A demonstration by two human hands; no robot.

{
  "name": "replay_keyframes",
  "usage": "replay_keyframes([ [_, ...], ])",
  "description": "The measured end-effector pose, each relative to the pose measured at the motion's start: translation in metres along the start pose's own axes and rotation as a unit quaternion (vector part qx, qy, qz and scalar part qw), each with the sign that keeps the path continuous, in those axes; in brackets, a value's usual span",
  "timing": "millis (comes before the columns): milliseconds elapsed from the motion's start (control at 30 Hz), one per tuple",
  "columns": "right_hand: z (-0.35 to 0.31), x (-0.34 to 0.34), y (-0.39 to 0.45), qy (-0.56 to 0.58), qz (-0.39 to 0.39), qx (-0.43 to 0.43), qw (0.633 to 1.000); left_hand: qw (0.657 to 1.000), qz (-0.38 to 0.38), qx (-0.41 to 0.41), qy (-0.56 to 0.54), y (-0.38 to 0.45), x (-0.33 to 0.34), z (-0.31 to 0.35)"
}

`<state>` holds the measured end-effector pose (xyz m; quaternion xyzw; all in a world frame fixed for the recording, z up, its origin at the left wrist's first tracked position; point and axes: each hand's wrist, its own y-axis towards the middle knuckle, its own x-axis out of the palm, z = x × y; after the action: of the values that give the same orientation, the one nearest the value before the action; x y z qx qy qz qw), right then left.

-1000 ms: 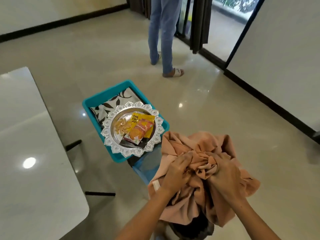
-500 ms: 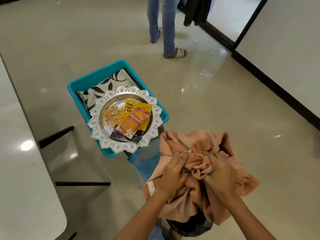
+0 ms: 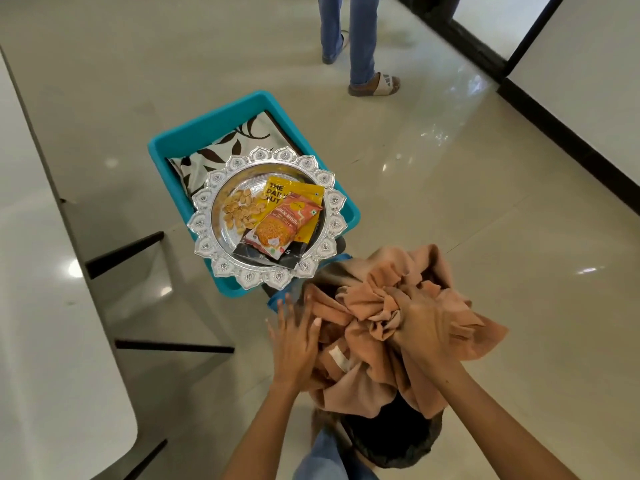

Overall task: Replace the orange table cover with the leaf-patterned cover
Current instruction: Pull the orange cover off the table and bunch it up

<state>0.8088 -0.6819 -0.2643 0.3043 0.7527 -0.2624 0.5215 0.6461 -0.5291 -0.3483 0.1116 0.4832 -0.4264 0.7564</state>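
Observation:
The orange table cover (image 3: 360, 379) is bunched into a loose bundle in front of me. My right hand (image 3: 420, 322) grips a knot of its folds at the top. My left hand (image 3: 294, 336) has its fingers spread straight and lies against the bundle's left side. The leaf-patterned cover (image 3: 221, 150) lies folded in a teal plastic bin (image 3: 204, 128) on the floor ahead. A silver ornate tray (image 3: 204, 220) with snack packets and loose nuts rests on top of it and hides most of it.
The white table (image 3: 45, 306) runs along the left edge, its black legs showing beneath. A person in jeans and sandals (image 3: 360, 39) stands beyond the bin. A dark object (image 3: 398, 441) sits under the bundle. A wall with black skirting is at the right.
My left hand has let go of the folds and now lies flat with spread fingers on the bundle's left side. My view has tilted down and moved closer to the bin.

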Motion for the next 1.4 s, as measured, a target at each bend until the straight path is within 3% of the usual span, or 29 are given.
replay_keyframes([
  [133,-0.008,0.01,0.005,-0.034,-0.004,0.002,0.999,0.992,-0.058,-0.097,-0.054,-0.011,0.011,-0.031],
  [267,-0.019,0.019,0.008,-0.07,0.01,-0.022,0.997,0.987,-0.068,-0.064,-0.134,-0.011,0.008,-0.034],
  [400,-0.036,0.036,0.011,-0.102,0.004,-0.049,0.994,0.975,-0.101,-0.105,-0.169,-0.006,0.011,-0.033],
  [600,-0.048,0.063,0.026,-0.128,0.017,-0.064,0.99,0.971,-0.119,-0.165,-0.125,0.009,0.014,-0.035],
  [767,-0.054,0.08,0.034,-0.094,0.069,-0.045,0.992,0.985,-0.118,-0.129,-0.001,0.013,0.028,-0.037],
  [967,-0.059,0.109,0.017,-0.095,-0.067,-0.115,0.987,0.984,-0.137,-0.069,0.087,0.009,0.032,-0.042],
  [1133,-0.04,0.127,-0.009,-0.094,-0.154,-0.094,0.979,0.99,-0.102,-0.076,0.065,0.008,0.033,-0.044],
  [1400,-0.019,0.13,-0.035,-0.056,-0.076,-0.095,0.991,0.989,-0.101,-0.095,0.053,0.006,0.033,-0.042],
])
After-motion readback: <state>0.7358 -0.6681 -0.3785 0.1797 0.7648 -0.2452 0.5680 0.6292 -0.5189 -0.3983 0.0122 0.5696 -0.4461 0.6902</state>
